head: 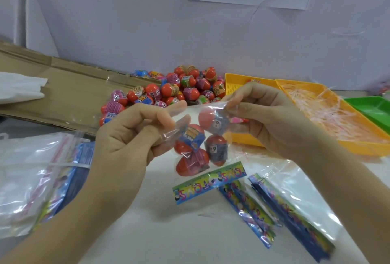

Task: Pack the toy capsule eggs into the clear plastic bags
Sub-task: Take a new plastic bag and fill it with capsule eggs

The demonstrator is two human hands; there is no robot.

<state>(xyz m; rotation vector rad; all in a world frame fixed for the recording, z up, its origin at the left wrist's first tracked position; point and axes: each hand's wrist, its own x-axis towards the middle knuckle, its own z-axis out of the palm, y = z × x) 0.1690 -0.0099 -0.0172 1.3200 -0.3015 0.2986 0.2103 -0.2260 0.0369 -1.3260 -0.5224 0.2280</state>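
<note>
A clear plastic bag (202, 149) with a colourful printed bottom strip hangs above the white table, holding several red capsule eggs (191, 163). My left hand (130, 137) pinches the bag's top left edge. My right hand (272, 116) pinches the top right edge, and something small and pink shows by its fingers. A heap of loose capsule eggs (168, 92) lies behind the bag on flattened cardboard.
Empty printed bags (291, 211) lie on the table at lower right. A larger plastic packet of bags (35, 179) sits at the left. A yellow tray (242, 82), a yellow tray of pink twist ties (329, 113) and a green tray (371, 107) stand at the right.
</note>
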